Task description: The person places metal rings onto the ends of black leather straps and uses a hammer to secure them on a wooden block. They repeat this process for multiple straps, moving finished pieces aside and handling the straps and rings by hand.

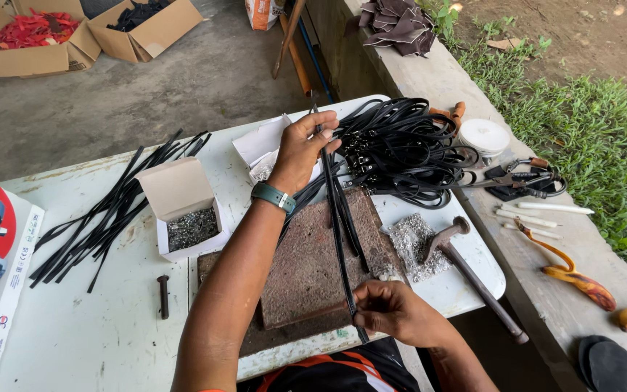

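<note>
My left hand (300,149) pinches the far end of a long black strap (337,225), and my right hand (393,311) grips its near end, so the strap is stretched between them over a rusty brown block (306,268) on the white table (103,327). A second black strap (355,236) lies beside it on the block. My left wrist wears a teal watch. A tangled pile of black straps with buckles (400,149) lies just beyond the block.
A small white box of metal bits (186,225) and loose straps (110,210) lie left. A hammer (473,272), bag of rivets (414,247), metal punch (163,295), white tub (484,136), pliers (517,176) sit right. Cardboard boxes (38,36) stand on the floor.
</note>
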